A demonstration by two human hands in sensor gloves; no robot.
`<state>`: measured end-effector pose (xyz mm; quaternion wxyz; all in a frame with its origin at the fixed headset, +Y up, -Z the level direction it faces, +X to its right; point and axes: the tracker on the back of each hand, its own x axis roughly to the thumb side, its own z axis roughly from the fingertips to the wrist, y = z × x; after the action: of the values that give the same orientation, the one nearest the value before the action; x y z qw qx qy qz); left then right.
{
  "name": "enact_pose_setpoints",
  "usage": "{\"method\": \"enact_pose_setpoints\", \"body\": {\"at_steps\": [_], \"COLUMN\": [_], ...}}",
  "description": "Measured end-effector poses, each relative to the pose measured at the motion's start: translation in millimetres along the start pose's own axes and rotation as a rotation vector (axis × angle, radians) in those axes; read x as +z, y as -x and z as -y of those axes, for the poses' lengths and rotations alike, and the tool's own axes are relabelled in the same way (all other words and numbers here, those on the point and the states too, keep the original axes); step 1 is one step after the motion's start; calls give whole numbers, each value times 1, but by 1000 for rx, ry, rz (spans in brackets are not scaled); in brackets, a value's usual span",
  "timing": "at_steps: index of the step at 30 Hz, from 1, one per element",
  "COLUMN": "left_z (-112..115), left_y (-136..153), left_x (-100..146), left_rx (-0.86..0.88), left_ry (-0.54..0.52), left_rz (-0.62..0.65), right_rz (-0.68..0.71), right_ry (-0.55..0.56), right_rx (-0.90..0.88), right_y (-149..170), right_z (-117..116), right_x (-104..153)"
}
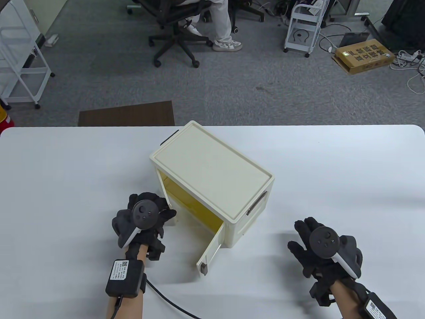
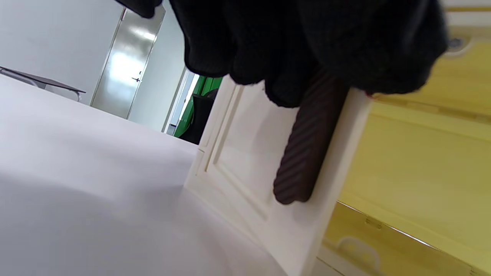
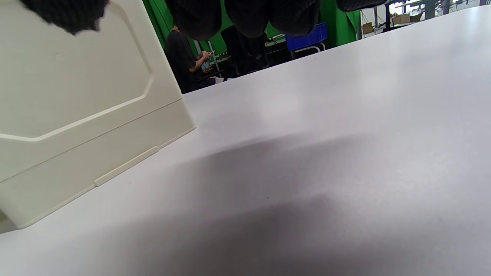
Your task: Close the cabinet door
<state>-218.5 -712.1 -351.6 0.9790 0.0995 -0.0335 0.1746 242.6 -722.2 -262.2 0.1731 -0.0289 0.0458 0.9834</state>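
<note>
Cream cabinet (image 1: pixel 212 172) sits mid-frame in the table view on the white table (image 1: pixel 66 172), set at an angle, front facing lower left. Both double doors are open: left door (image 2: pixel 245 153) is swung out toward the left hand, right door (image 1: pixel 211 252) juts toward the bottom centre of the frame.

Left hand (image 1: pixel 142 219) is at the left door. In the left wrist view, the fingers (image 2: pixel 307 46) are curled over the top of the dark ribbed handle (image 2: pixel 307 149) at the door's free edge, so it looks like it's grasping the handle; exact finger wrap is hidden by the glove. Right hand (image 1: pixel 318 246) is at lower right, well apart from the cabinet, fingers spread, holding nothing.

Contents: the yellow interior (image 2: pixel 418 168) looks empty, nothing visible on the floor or back wall. The far part is hidden in all views.

Risks, as I judge them:
- The cabinet looks light and nothing braces it. Pushing the left door home could slide or rotate the whole box instead of latching.
- Fingers on the handle edge could get pinched between door and frame on closing.
- The right door is still wide open. Closing only one leaves the task half done, and if the doors overlap, order may matter. Can't tell from here.
</note>
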Motion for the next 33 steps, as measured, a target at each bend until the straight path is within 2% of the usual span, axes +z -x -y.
{"method": "enact_pose_setpoints", "body": {"at_steps": [6, 15, 33], "left_z": [6, 7, 11], "left_y": [-9, -17, -38], "left_x": [-1, -7, -19], "left_rx": [-30, -15, -71], "left_ry": [-8, 39, 18], "left_rz": [36, 72, 52], "right_rz": [1, 8, 17], "right_ry": [-11, -28, -49], "right_rx": [-3, -3, -8], "right_y": [0, 0, -1], "right_z": [0, -1, -2], "right_x": [-1, -1, -1]}}
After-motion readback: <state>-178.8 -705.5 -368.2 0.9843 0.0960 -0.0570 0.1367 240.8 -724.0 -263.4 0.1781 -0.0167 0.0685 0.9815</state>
